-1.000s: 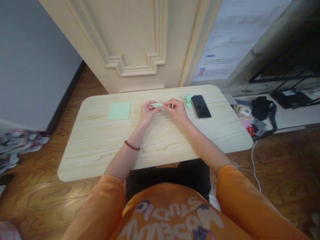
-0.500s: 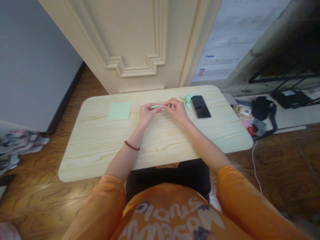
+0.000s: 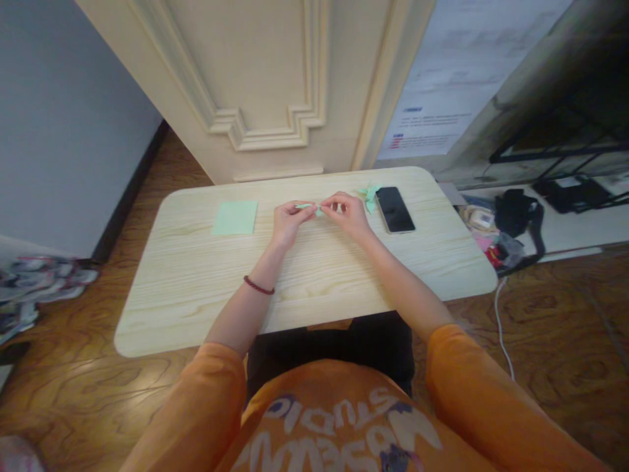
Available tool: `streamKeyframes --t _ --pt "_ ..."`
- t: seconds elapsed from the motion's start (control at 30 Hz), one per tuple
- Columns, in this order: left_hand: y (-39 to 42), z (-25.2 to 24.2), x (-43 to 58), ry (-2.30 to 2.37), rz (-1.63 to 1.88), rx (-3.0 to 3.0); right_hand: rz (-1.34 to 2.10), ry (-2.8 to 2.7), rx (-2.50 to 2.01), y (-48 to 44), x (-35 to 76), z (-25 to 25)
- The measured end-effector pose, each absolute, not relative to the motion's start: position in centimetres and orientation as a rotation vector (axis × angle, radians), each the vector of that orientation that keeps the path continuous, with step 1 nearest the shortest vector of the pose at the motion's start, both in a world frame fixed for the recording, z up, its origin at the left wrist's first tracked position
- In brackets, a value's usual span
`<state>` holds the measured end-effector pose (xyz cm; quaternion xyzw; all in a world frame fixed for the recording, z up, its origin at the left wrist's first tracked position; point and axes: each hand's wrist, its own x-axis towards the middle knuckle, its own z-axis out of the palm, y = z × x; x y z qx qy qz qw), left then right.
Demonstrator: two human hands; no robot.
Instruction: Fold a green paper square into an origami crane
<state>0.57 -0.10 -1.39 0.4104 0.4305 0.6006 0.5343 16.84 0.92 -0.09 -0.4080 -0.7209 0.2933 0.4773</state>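
Between my two hands is a small folded piece of light green paper (image 3: 318,212), held just over the table near its far side. My left hand (image 3: 289,221) is closed on its left part, thumb and fingers pinching it. My right hand (image 3: 346,214) pinches its right end with thumb and forefinger. Much of the paper is hidden by my fingers, so its exact folded shape cannot be made out. Beyond my right hand lies a folded green paper figure (image 3: 369,196) with pointed parts, touching or close to a dark phone (image 3: 395,210).
A square green paper stack or sheet (image 3: 235,217) lies on the left of the pale wooden table (image 3: 196,282). Behind the table stands a cream panelled door or cabinet (image 3: 260,85). Bags and small items (image 3: 496,223) crowd a low shelf at right, with a white cable (image 3: 501,328) hanging below.
Both hands have shifted only very slightly, still pinching the folded paper. The paper between the fingertips is tilted a little differently. Everything on the table stays where it was.
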Motion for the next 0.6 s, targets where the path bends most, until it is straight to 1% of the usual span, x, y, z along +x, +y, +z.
streamKeyframes --t 0.6 --pt "-0.01 -1.43 0.31 0.958 1.416 0.988 0.783 -1.701 -0.993 1.24 17.0 -0.24"
